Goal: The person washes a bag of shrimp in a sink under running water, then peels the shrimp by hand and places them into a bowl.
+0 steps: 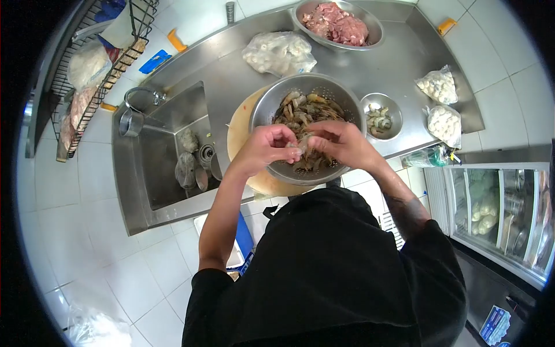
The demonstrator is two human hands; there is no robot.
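Observation:
Both of my hands are over a steel colander (263, 104) holding many unpeeled shrimp (315, 107). My left hand (266, 149) pinches a pale shrimp (303, 142) between thumb and fingers. From the other side, my right hand (341, 141) has its fingertips closed on the same shrimp, and the fingers partly cover it. Under the colander lies a round wooden cutting board (239, 128). Just right of the colander, a small metal bowl (396, 111) contains several peeled shrimp (379, 120).
A bowl (377, 41) of raw meat (336, 24) and a bag of white pieces (278, 53) stand at the back. Two smaller bags (444, 126) lie right. The sink (162, 173) with its faucet (139, 95) is left, below a wire rack (104, 87). A glass-doored fridge (503, 208) stands right.

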